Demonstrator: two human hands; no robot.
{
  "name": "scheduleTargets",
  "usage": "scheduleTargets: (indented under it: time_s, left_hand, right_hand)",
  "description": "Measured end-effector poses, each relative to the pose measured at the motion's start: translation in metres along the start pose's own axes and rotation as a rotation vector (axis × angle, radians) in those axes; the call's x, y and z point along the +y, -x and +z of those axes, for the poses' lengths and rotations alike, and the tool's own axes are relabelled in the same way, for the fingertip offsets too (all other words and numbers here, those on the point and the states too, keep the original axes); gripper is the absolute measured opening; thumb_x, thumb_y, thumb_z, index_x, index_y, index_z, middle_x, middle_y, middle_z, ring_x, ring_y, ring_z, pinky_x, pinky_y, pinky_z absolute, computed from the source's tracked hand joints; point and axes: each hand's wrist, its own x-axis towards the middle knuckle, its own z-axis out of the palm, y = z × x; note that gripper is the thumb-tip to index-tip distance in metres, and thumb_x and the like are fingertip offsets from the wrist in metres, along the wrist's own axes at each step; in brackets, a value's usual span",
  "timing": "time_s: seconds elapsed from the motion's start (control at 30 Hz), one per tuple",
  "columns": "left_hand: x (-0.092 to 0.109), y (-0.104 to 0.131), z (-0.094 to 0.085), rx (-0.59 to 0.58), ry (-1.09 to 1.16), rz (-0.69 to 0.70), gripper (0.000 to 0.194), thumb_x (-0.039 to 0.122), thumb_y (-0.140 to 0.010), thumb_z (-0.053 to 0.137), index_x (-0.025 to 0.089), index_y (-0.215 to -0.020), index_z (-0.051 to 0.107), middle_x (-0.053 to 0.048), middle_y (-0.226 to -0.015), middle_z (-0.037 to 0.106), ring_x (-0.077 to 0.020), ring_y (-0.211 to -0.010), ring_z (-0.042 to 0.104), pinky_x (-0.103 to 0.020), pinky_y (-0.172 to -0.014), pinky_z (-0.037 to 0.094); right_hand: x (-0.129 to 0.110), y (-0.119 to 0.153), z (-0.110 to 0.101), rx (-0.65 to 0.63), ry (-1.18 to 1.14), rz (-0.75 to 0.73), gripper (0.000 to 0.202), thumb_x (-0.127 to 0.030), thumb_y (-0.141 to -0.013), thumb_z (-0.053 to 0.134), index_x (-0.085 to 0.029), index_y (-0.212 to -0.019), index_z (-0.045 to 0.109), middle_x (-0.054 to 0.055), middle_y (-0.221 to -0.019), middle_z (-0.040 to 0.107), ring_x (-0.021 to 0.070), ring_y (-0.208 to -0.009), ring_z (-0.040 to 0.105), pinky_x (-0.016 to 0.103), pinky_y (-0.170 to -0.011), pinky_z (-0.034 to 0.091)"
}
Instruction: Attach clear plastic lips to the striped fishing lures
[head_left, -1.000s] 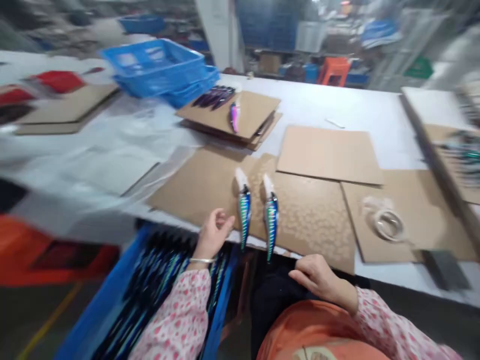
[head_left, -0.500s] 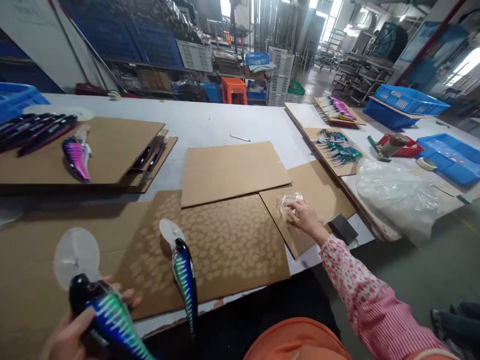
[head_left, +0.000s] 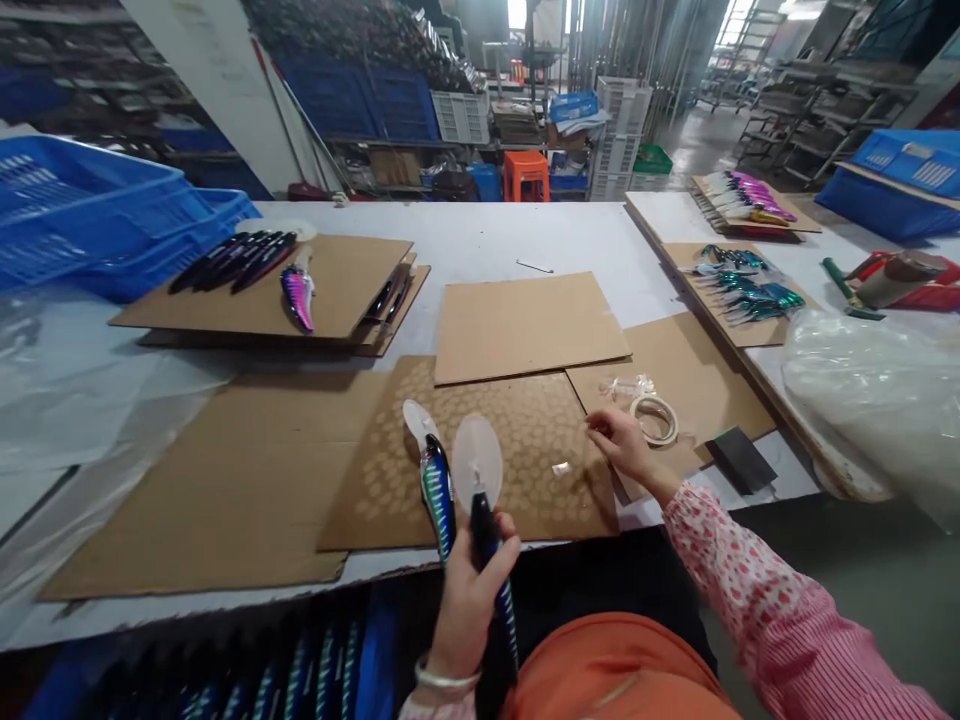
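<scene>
My left hand [head_left: 469, 590] is wrapped around a fishing lure [head_left: 484, 530], dark with blue-green stripes and a clear round lip pointing up. Just left of it, a similar blue-green lure [head_left: 435, 485] lies on the spotted cardboard [head_left: 382, 510], its tail toward the front edge. My right hand [head_left: 628, 448] hovers near that cardboard's right side, fingertips pinched together; whatever they hold is too small to make out. A small clear piece [head_left: 561, 468] rests left of those fingers. Close behind this hand are a roll of tape [head_left: 637, 412] and crumpled clear plastic [head_left: 626, 386].
A plain cardboard sheet [head_left: 529, 325] lies farther back. Stacked cardboard [head_left: 352, 270] at left carries dark lures and one pink lure [head_left: 298, 295]. A dark block [head_left: 741, 460] sits at right, near a plastic bag [head_left: 862, 390]. Below the front edge are several striped lures [head_left: 296, 665].
The view has turned left. My left hand has brought its lure rightward beside the other one. My right hand has drawn back from the clear plastic, and a small clear piece now shows on the cardboard.
</scene>
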Motion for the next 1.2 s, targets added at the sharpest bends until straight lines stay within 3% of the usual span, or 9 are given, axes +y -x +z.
scheduleTargets:
  time_s: [0.13, 0.23, 0.3, 0.37, 0.47, 0.6, 0.7, 0.9, 1.2]
  left_hand:
    - [-0.017, -0.009, 0.025, -0.030, -0.105, 0.103, 0.041, 0.038, -0.069, 0.078, 0.017, -0.100, 0.061, -0.002, -0.090, 0.064, -0.0133, -0.077, 0.059, -0.025, -0.074, 0.048]
    - [-0.024, -0.010, 0.033, -0.025, -0.111, 0.124, 0.038, 0.036, -0.071, 0.076, 0.017, -0.100, 0.060, -0.001, -0.088, 0.064, -0.0137, -0.076, 0.061, -0.027, -0.076, 0.050]
    - [-0.027, -0.006, 0.033, 0.013, -0.087, 0.119, 0.038, 0.035, -0.072, 0.074, 0.017, -0.103, 0.060, -0.003, -0.090, 0.066, -0.0171, -0.086, 0.064, -0.031, -0.085, 0.050]
    - [-0.029, -0.002, 0.031, 0.056, -0.072, 0.103, 0.041, 0.034, -0.072, 0.072, 0.016, -0.106, 0.059, -0.006, -0.097, 0.068, -0.0200, -0.093, 0.066, -0.034, -0.090, 0.051]
    - [-0.031, 0.003, 0.028, 0.109, -0.100, 0.120, 0.041, 0.033, -0.071, 0.073, 0.015, -0.105, 0.060, -0.007, -0.097, 0.069, -0.0219, -0.095, 0.067, -0.035, -0.090, 0.052]
    - [-0.037, 0.007, 0.026, 0.106, -0.237, 0.246, 0.028, 0.034, -0.074, 0.072, 0.017, -0.092, 0.060, -0.004, -0.082, 0.066, -0.0194, -0.081, 0.067, -0.031, -0.078, 0.054]
    - [-0.045, 0.010, 0.026, 0.130, -0.327, 0.307, 0.031, 0.039, -0.075, 0.073, 0.017, -0.092, 0.059, -0.004, -0.080, 0.065, -0.0186, -0.075, 0.066, -0.031, -0.073, 0.054]
    - [-0.052, 0.016, 0.029, 0.174, -0.381, 0.339, 0.043, 0.050, -0.071, 0.075, 0.017, -0.093, 0.060, -0.003, -0.072, 0.065, -0.0208, -0.067, 0.066, -0.031, -0.064, 0.054]
    - [-0.050, 0.020, 0.028, 0.139, -0.458, 0.378, 0.046, 0.042, -0.074, 0.074, 0.018, -0.109, 0.055, -0.012, -0.095, 0.071, -0.0286, -0.088, 0.070, -0.040, -0.078, 0.056]
  right_hand:
    - [-0.050, 0.028, 0.007, 0.038, -0.213, -0.143, 0.007, -0.021, -0.092, 0.056, -0.018, -0.098, 0.057, 0.003, -0.083, 0.062, 0.0132, -0.070, 0.060, 0.023, -0.063, 0.049]
    - [-0.078, 0.045, 0.009, 0.040, -0.352, -0.313, 0.005, -0.018, -0.094, 0.054, -0.019, -0.095, 0.059, 0.003, -0.082, 0.059, 0.0130, -0.068, 0.056, 0.023, -0.060, 0.047]
    - [-0.088, 0.055, 0.012, 0.025, -0.410, -0.335, 0.010, -0.018, -0.094, 0.053, -0.020, -0.102, 0.059, 0.006, -0.090, 0.060, 0.0128, -0.070, 0.055, 0.024, -0.062, 0.048]
    - [-0.092, 0.064, 0.017, -0.010, -0.484, -0.290, 0.017, -0.021, -0.093, 0.056, -0.019, -0.110, 0.058, 0.007, -0.096, 0.061, 0.0133, -0.072, 0.056, 0.025, -0.065, 0.050]
    - [-0.092, 0.071, 0.024, -0.081, -0.584, -0.202, 0.015, -0.024, -0.091, 0.059, -0.019, -0.106, 0.059, 0.003, -0.086, 0.063, 0.0131, -0.070, 0.058, 0.024, -0.065, 0.050]
    - [-0.095, 0.062, 0.017, 0.065, -0.605, -0.122, 0.009, -0.023, -0.090, 0.060, -0.020, -0.099, 0.059, -0.001, -0.075, 0.061, 0.0114, -0.064, 0.056, 0.021, -0.059, 0.047]
    - [-0.107, 0.046, 0.002, 0.190, -0.526, -0.166, 0.016, -0.020, -0.089, 0.061, -0.021, -0.104, 0.057, -0.001, -0.075, 0.060, 0.0106, -0.062, 0.055, 0.021, -0.058, 0.047]
    - [-0.127, 0.037, -0.003, 0.211, -0.315, -0.324, 0.017, -0.017, -0.091, 0.055, -0.020, -0.107, 0.056, -0.001, -0.074, 0.059, 0.0103, -0.060, 0.055, 0.021, -0.057, 0.047]
    - [-0.131, 0.047, 0.001, 0.179, -0.288, -0.339, 0.012, -0.022, -0.095, 0.051, -0.021, -0.105, 0.055, 0.001, -0.073, 0.061, 0.0122, -0.058, 0.057, 0.024, -0.055, 0.047]
